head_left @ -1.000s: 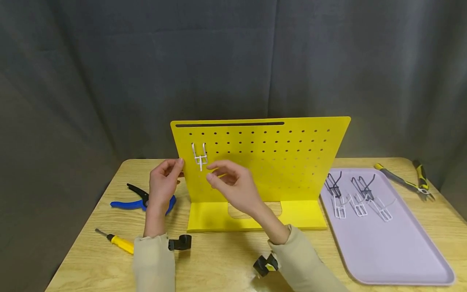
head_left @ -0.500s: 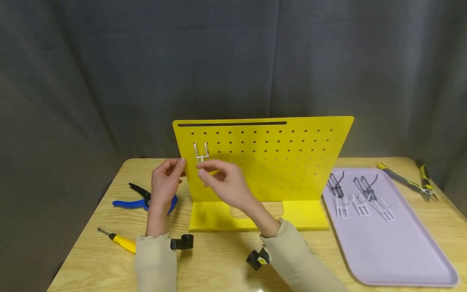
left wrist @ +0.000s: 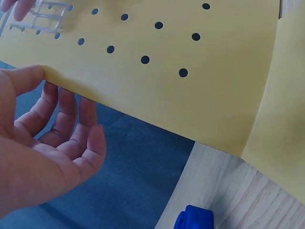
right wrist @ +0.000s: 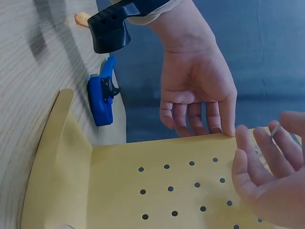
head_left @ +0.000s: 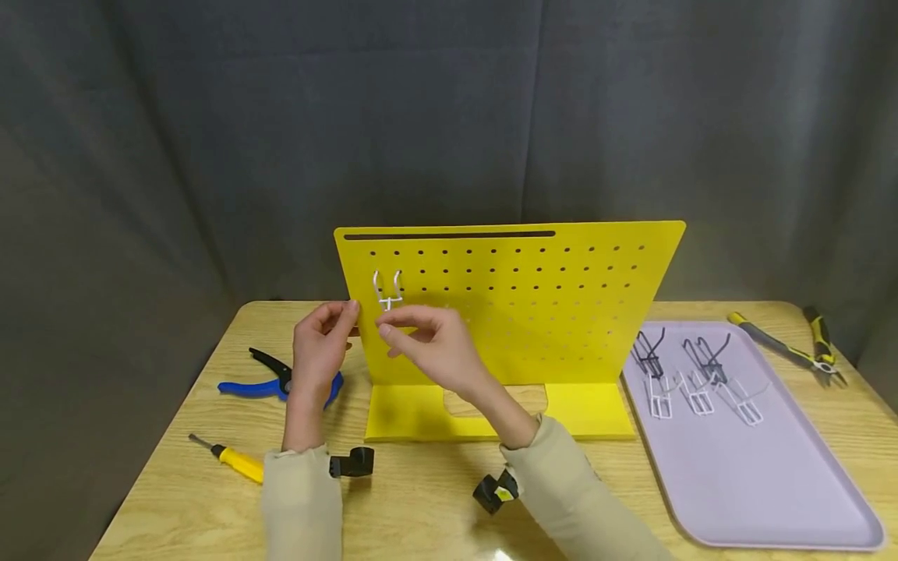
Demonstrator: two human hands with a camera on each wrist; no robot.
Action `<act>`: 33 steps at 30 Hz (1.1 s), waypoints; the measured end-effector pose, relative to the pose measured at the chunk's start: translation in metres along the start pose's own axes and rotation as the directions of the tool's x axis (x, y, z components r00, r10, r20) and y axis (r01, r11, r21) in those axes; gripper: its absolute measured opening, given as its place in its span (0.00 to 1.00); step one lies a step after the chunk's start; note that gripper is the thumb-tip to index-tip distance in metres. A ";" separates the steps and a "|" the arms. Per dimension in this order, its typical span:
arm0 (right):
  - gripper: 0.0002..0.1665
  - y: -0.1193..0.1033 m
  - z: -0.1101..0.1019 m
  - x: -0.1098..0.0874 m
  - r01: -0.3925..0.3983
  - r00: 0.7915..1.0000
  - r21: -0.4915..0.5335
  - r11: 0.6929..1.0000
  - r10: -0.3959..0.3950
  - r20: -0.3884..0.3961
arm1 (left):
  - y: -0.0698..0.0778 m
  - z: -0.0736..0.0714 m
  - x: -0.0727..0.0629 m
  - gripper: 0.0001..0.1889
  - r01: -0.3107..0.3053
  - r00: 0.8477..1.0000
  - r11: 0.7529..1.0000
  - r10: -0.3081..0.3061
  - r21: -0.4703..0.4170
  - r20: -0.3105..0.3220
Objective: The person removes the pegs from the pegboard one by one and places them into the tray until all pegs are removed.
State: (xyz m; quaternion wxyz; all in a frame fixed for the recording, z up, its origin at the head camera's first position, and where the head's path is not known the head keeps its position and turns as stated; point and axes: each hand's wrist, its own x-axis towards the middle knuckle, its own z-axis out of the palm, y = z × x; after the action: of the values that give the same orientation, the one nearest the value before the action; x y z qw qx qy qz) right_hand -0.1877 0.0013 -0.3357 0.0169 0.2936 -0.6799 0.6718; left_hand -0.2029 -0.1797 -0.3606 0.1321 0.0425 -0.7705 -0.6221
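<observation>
A yellow pegboard (head_left: 596,358) stands upright on its folded base, facing me. My left hand (head_left: 319,347) pinches its left edge, thumb on the front and fingers behind, as the left wrist view shows. A white double-wire hook (head_left: 390,299) hangs in holes near the board's upper left. My right hand (head_left: 438,347) is at this hook's lower end, with thumb and forefinger around the prong; the prong's white tip (right wrist: 275,130) shows between the fingers in the right wrist view. That hand hides the hook's lower part in the head view.
A lilac tray (head_left: 772,483) with several black and white hooks (head_left: 698,397) lies right of the board. Beyond it are pliers (head_left: 786,352) and another yellow-black handle (head_left: 818,335). Blue-handled cutters (head_left: 256,388) and a yellow screwdriver (head_left: 238,463) lie at left. A dark curtain (head_left: 449,117) hangs behind.
My right hand has moved left, from beside the hook to its prong, and its fingers have closed there. My left hand keeps its hold on the board's edge. The head view has shifted slightly.
</observation>
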 end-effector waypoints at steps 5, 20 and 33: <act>0.11 -0.004 -0.003 -0.002 0.016 0.999 0.015 1.000 -0.016 0.037 | 0.000 0.002 0.000 0.21 -0.012 1.000 1.000 0.012 -0.001 0.000; 0.11 0.005 -0.033 -0.024 -0.069 0.998 0.051 0.996 0.068 0.014 | -0.001 0.000 -0.002 0.21 0.012 1.000 1.000 -0.012 0.001 0.006; 0.11 0.007 -0.069 -0.053 -0.082 0.995 -0.023 0.996 0.080 -0.062 | -0.001 -0.001 -0.004 0.21 0.009 1.000 1.000 -0.009 -0.002 0.005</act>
State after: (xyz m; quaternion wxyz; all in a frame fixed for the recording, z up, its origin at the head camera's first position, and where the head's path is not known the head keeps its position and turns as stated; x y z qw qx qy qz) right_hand -0.1727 0.0847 -0.3571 0.0142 0.2448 -0.6991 0.6717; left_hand -0.1993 -0.1801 -0.3615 0.1275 0.0445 -0.7699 -0.6237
